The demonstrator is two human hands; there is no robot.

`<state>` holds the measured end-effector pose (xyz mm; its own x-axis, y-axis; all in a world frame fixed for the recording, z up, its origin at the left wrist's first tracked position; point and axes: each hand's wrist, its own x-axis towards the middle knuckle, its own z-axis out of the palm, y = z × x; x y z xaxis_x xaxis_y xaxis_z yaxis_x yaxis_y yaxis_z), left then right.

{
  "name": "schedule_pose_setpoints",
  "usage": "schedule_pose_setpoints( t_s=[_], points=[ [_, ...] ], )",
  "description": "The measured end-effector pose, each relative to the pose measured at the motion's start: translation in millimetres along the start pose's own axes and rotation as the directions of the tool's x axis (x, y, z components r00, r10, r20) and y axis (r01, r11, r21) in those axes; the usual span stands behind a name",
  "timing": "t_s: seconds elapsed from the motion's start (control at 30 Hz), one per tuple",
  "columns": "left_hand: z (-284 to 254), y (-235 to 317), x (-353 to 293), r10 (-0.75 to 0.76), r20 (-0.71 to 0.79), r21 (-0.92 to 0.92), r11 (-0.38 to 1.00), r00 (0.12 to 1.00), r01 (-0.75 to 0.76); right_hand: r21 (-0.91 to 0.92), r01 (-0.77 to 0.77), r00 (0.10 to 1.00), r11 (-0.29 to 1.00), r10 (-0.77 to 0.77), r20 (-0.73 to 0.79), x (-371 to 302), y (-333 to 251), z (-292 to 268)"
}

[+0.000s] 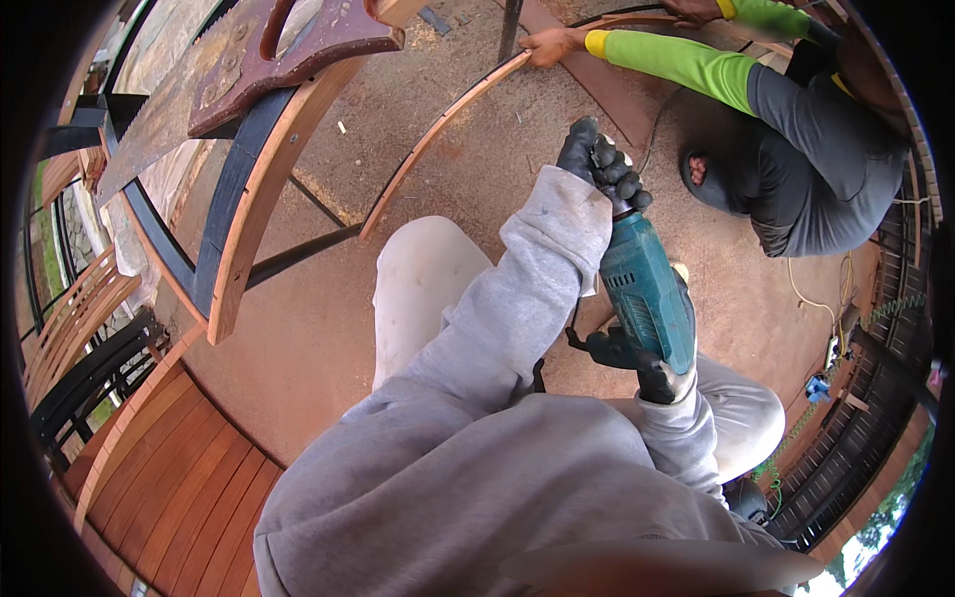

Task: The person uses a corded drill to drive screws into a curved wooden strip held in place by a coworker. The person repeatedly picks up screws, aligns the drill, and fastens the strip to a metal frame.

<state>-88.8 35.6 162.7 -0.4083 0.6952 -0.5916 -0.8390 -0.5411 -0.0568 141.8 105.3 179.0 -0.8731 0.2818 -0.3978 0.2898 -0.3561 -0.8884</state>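
Observation:
A teal power drill is held in front of my body, its front end toward the top of the picture. My left hand, in a black glove, is closed at the drill's front end, fingers curled about the chuck area; the bit is hidden there. Lower down, my right hand, also gloved, grips the drill's rear handle, with most of its fingers hidden behind the drill. Beyond my left hand, a co-worker's bare hand holds the end of a curved wooden strip with a dark edge.
A handsaw with a maroon handle lies on a curved wood-and-black frame at upper left. A slatted wooden panel stands at lower left. The crouching co-worker is at upper right. Cords and a green coiled hose run along the right.

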Motion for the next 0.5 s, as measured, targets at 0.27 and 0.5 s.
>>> schedule_pose_setpoints(
  t_s=[0.27,0.5],
  points=[
    [-50,18,46,-0.174,0.304,-0.125,0.967,0.937,0.220,0.102,0.254,0.964,0.962,-0.261,0.052,1,39,-14],
    [-50,46,62,-0.079,0.209,-0.052,0.994,0.975,0.092,0.158,0.285,0.957,0.945,-0.290,0.007,20,8,11]
  ],
)
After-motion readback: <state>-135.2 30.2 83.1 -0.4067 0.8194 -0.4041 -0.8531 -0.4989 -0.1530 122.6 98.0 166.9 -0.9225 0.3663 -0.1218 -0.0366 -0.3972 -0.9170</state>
